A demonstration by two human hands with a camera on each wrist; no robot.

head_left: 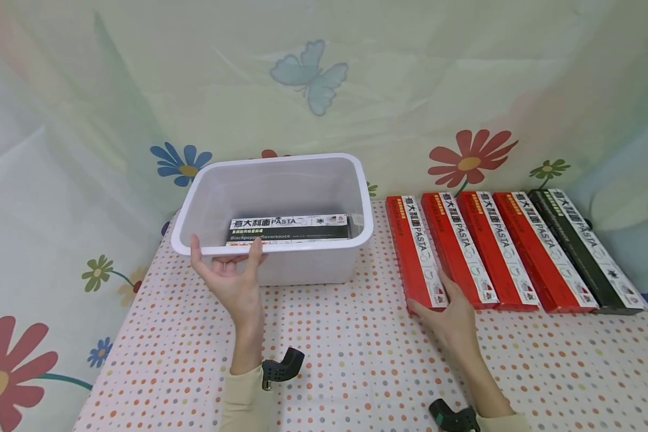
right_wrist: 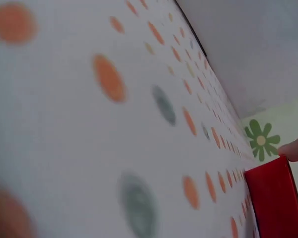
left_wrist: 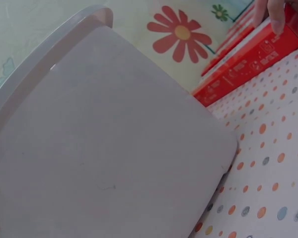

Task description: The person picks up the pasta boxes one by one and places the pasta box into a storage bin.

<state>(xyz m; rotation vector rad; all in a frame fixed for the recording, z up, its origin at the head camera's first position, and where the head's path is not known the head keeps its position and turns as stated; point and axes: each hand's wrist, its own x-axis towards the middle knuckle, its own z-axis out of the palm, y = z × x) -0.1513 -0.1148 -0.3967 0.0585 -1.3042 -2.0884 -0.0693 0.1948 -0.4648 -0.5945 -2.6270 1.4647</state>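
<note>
A white plastic bin [head_left: 302,264] stands on the left of the table. My left hand [head_left: 237,288] holds its front rim, with some fingers tucked beneath the lip. Inside the bin lies a black-and-white pasta box [head_left: 288,228], its lower part hidden by the rim. To the right, my right hand [head_left: 450,321] grips the near end of the leftmost red pasta box [head_left: 410,258], thumb on one side and fingers on the other. That box's red end [right_wrist: 273,198] appears in the right wrist view, with a fingertip at its top edge.
Right of the held box lie more red pasta boxes [head_left: 456,258] in a row, then a black pasta box [head_left: 583,252] at the far right. A dotted cloth [head_left: 345,360] covers the table. Behind hangs a flowered curtain [head_left: 389,90].
</note>
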